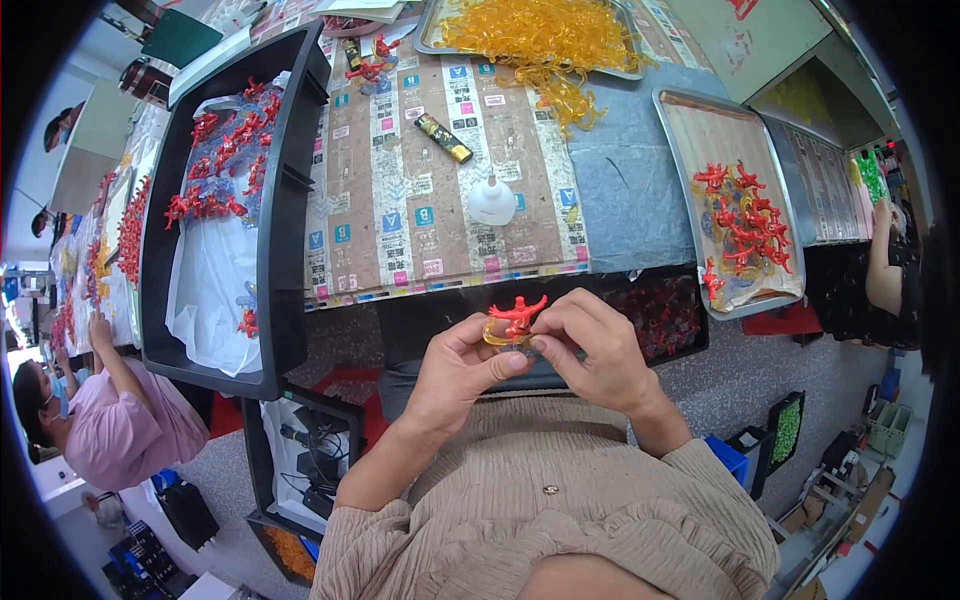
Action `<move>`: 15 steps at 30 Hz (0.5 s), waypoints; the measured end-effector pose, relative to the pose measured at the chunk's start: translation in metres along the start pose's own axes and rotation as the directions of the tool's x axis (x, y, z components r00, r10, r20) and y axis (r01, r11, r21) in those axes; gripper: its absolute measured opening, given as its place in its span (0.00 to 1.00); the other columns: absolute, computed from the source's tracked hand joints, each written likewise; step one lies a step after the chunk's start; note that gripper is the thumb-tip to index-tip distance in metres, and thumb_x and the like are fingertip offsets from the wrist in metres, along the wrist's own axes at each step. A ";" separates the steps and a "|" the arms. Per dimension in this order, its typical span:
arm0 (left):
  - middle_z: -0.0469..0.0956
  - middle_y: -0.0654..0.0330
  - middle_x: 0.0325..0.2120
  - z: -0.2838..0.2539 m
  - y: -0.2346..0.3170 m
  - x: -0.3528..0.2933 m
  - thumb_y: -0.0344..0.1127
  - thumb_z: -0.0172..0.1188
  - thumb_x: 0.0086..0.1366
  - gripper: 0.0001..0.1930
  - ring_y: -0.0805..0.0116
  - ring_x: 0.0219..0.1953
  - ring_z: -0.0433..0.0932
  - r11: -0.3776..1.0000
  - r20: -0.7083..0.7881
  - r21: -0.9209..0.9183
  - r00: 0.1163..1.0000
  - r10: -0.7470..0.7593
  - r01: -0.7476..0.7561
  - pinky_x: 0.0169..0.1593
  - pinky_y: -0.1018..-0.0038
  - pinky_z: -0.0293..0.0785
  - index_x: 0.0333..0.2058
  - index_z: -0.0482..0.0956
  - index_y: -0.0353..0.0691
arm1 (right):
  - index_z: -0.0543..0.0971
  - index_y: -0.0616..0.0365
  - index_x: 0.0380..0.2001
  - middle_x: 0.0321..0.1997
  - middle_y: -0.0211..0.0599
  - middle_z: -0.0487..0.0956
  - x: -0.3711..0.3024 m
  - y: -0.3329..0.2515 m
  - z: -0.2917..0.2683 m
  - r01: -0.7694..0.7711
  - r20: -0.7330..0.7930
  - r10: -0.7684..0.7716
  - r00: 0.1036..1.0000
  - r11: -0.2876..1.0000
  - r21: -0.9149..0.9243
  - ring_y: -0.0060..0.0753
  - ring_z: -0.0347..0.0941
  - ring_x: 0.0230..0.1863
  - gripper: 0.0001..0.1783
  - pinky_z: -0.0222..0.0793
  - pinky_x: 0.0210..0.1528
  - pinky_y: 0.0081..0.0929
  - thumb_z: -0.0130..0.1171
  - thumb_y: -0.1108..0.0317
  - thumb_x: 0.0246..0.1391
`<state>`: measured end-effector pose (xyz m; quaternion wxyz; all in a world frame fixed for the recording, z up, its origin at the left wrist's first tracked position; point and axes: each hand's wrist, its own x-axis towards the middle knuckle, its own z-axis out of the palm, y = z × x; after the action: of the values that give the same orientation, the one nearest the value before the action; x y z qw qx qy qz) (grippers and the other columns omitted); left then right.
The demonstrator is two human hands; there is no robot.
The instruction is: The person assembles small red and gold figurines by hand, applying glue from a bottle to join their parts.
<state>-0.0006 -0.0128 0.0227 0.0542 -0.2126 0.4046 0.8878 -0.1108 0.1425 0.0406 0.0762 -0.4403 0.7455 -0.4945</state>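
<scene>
Close to my body, just off the table's front edge, I hold a small red plastic figurine [518, 315] with its arms spread. A translucent yellow piece [491, 333] curves round its side. My left hand [462, 368] pinches the figurine from the left, its thumb low near the base. From the right, my right hand [597, 350] closes its fingertips on the figurine's lower side. The fingers partly hide the base. On the table ahead stands a white squeeze bottle [492, 201] with a thin tip, and beyond it lies a black and gold tube [443, 138].
A black tray [278, 215] of red figurines with bluish bases stands at left. A metal tray [668, 110] of red figurines sits at right. Translucent yellow pieces [540, 35] heap at the back. People [130, 425] work at far left and far right.
</scene>
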 end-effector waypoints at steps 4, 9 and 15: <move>0.76 0.62 0.40 -0.001 0.000 0.000 0.24 0.66 0.56 0.17 0.74 0.42 0.77 1.000 -0.035 0.001 0.999 -0.011 0.011 0.50 0.76 0.76 0.45 0.76 0.32 | 0.76 0.62 0.31 0.28 0.40 0.74 -0.003 0.002 0.008 0.041 -0.039 -0.041 0.998 0.999 -0.012 0.35 0.72 0.27 0.10 0.69 0.27 0.27 0.65 0.80 0.44; 0.75 0.62 0.41 -0.003 0.001 0.000 0.24 0.66 0.56 0.17 0.73 0.43 0.76 1.000 0.006 0.018 1.000 0.006 -0.007 0.50 0.75 0.76 0.46 0.76 0.33 | 0.75 0.63 0.30 0.28 0.39 0.74 -0.007 0.003 0.013 0.134 -0.121 -0.141 0.983 0.989 -0.069 0.35 0.71 0.27 0.11 0.68 0.26 0.27 0.65 0.82 0.42; 0.72 0.63 0.40 -0.006 -0.001 0.002 0.23 0.66 0.55 0.17 0.73 0.43 0.76 0.998 0.019 0.051 0.999 0.026 -0.027 0.50 0.75 0.76 0.45 0.78 0.32 | 0.75 0.62 0.33 0.29 0.40 0.73 -0.012 0.007 0.018 0.146 -0.138 -0.154 0.978 0.987 -0.064 0.39 0.71 0.29 0.14 0.69 0.30 0.31 0.65 0.81 0.41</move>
<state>0.0004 -0.0169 0.0175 0.0515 -0.1974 0.4293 0.8798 -0.0978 0.1407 0.0222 -0.0269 -0.4607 0.7267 -0.5089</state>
